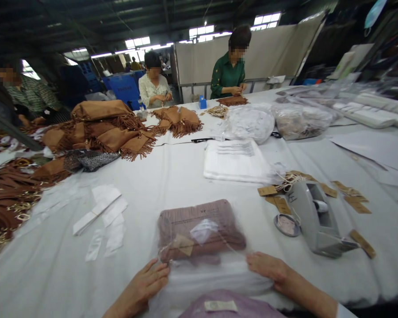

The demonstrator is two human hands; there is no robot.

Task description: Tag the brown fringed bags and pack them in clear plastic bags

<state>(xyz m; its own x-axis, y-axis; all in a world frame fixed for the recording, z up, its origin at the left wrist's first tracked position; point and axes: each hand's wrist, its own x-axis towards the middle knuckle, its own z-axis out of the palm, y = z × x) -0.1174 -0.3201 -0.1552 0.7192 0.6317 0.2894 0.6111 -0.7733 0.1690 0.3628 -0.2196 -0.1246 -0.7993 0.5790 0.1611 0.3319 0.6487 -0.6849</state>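
Across the near middle of the white-covered bench, a brown pouch lies flat inside a clear bag, between the two hands. A tan tag and a small white packet show over the pouch through the film. The left hand rests at the left side of the clear bag, palm down, its fingers extended and slightly parted on the film. The right hand is at the right side, fingers reaching onto the bag near the pouch's near right corner; whether it pinches the film, I cannot tell.

To the right stands a grey tape dispenser, with a small round dish just beside it and tan cord-strung tags around it. Beyond the pouch is a stack of white plastic bags. White paper strips lie to the left, with brown straps farther left and a heap of brown fringed bags behind. At the far side, a person in green and a person in a pale top have their hands together in front of them.
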